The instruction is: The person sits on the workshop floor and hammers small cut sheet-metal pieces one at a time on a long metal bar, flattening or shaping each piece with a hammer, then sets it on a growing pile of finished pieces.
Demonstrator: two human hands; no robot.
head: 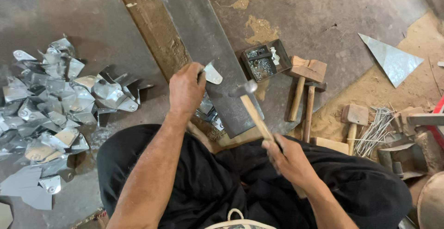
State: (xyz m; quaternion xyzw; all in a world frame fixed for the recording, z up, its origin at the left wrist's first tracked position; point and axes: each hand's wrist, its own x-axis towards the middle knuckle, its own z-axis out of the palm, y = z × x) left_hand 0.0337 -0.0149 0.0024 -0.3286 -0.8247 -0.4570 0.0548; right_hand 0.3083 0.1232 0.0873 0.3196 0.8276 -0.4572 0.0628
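My left hand (186, 89) pinches a small shiny metal piece (212, 73) against the long dark steel bar (208, 44) that runs away from me. My right hand (287, 157) grips the wooden handle of a hammer (252, 105). Its metal head hovers blurred just right of the held piece, above the bar. A few more shiny pieces (206, 109) lie by my knee, beside the bar's near end. I sit on the floor in black trousers.
A big heap of bent shiny metal pieces (51, 109) covers the floor at left. A small dark box of rivets (265, 61) sits right of the bar. Wooden mallets (303, 88), another mallet (354, 120), wire rods (374, 129) and a triangular metal sheet (392, 61) lie at right.
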